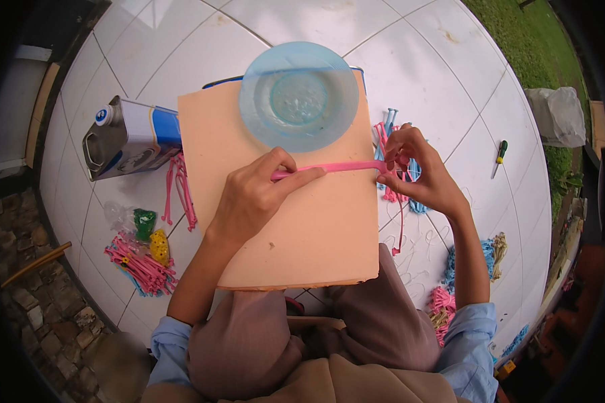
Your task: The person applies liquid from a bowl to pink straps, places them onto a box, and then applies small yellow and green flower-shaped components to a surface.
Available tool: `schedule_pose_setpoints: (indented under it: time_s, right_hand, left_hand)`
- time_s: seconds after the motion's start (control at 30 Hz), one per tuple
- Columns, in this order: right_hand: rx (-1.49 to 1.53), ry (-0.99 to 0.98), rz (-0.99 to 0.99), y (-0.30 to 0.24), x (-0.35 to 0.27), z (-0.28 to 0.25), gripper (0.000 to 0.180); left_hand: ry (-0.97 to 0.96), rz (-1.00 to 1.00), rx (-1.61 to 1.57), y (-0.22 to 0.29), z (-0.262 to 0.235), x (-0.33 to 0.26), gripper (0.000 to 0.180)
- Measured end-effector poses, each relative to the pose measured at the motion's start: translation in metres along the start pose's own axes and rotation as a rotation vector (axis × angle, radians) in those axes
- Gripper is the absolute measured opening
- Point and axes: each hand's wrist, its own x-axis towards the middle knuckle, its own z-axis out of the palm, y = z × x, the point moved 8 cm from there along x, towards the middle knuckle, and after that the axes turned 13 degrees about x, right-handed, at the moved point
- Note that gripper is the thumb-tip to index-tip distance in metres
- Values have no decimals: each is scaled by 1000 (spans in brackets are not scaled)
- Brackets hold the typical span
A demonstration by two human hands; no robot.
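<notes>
Stones [44, 302] pave the ground at your far left, a thin stick [37, 264] lying across them. Beside them spreads the white tiled floor [74, 195], its grout lines bent by the lens. On it, near your left side, are a pink bundle [141, 269], a green packet [144, 224], a yellow packet [159, 246] and a metal can [138, 138] lying on its side. Before you lies a peach-coloured board [296, 242], its near edge over your lap. Your left hand [252, 191] is above it, thumb and forefinger pinching a pink strip [356, 165], which stretches across the board below a see-through blue bowl [299, 94]. Your right hand [420, 171] curls its fingers at the strip's right end; whether they grip it, I cannot tell. Behind that hand, pink and blue bundles [390, 124] rest on the tiles. Farther right lie a screwdriver [501, 153], then grass [497, 33] along the floor's edge and a whitish plastic bag [556, 114].
</notes>
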Motion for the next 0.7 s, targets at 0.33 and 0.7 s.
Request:
schedule_pose_setpoints:
  time_s: [0.33,0.7]
  right_hand:
    - [-26,34,-11,-5,3,-3,33]
    - [-42,55,-50,-7,3,-3,34]
  left_hand:
    - [-4,-19,27,-2,3,-1,34]
    - [-15,-49,42,-5,4,-3,34]
